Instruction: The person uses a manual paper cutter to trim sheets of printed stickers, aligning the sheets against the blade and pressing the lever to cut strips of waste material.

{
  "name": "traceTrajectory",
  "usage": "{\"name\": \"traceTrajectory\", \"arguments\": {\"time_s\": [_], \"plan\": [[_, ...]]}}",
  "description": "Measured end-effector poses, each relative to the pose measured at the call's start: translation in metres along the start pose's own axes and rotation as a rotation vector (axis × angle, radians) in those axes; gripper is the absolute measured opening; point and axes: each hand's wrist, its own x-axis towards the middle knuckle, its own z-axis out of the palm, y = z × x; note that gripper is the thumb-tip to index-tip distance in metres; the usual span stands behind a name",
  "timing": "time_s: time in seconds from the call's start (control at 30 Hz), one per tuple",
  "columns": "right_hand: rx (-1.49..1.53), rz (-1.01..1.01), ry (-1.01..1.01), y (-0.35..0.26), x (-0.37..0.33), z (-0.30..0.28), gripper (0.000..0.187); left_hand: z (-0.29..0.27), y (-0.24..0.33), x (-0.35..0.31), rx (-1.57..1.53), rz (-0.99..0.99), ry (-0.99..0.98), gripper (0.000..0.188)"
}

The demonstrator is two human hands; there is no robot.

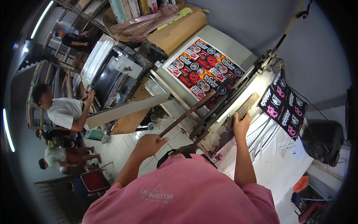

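My left hand (149,145) is closed at the near end of a long lever (190,111) wrapped in brown. The lever slants up to a long bench machine (227,100) that looks like a guillotine cutter. My right hand (242,125) rests on the machine's pale bed, with thumb and fingers about the near end of a flat, worn wooden block (247,105). Left of the machine's long bar lies a sheet printed with red, orange and black stickers (203,69), its right edge reaching under the bar. Right of the block lies a black sheet with pink and white prints (282,106).
Pale strips (263,138) lie on a white surface at right, beside a black, box-shaped thing (322,140). Cardboard (177,31) stands behind the sticker sheet. At left, a person in white (63,112) works at a bench; a long board (128,111) juts toward me.
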Motion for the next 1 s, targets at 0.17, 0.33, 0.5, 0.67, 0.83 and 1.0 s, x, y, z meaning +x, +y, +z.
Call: {"name": "traceTrajectory", "arguments": {"time_s": [0.17, 0.33, 0.5, 0.67, 0.83, 1.0], "plan": [[-0.013, -0.012, 0.020, 0.007, 0.000, 0.008, 0.068, -0.022, 0.067, 0.043, -0.441, 0.359, 0.265, 0.032], [-0.027, -0.030, 0.055, 0.011, 0.000, 0.015, 0.068, -0.023, 0.096, 0.148, -0.830, 0.525, 0.570, 0.027], [-0.022, 0.055, 0.023, 0.009, 0.000, 0.005, 0.070, -0.064, 0.138, 0.288, -0.659, 0.527, 0.949, 0.026], [0.045, 0.046, 0.004, 0.003, 0.001, 0.015, 0.072, -0.076, 0.018, 0.486, 0.695, 0.262, 0.606, 0.027], [0.056, 0.176, 0.023, -0.002, -0.003, -0.001, 0.073, -0.080, 0.008, 0.546, 0.003, 0.113, 0.381, 0.052], [0.065, 0.154, 0.054, -0.006, -0.005, 0.002, 0.074, -0.090, -0.025, 0.553, 0.125, 0.212, 0.484, 0.047]]}}
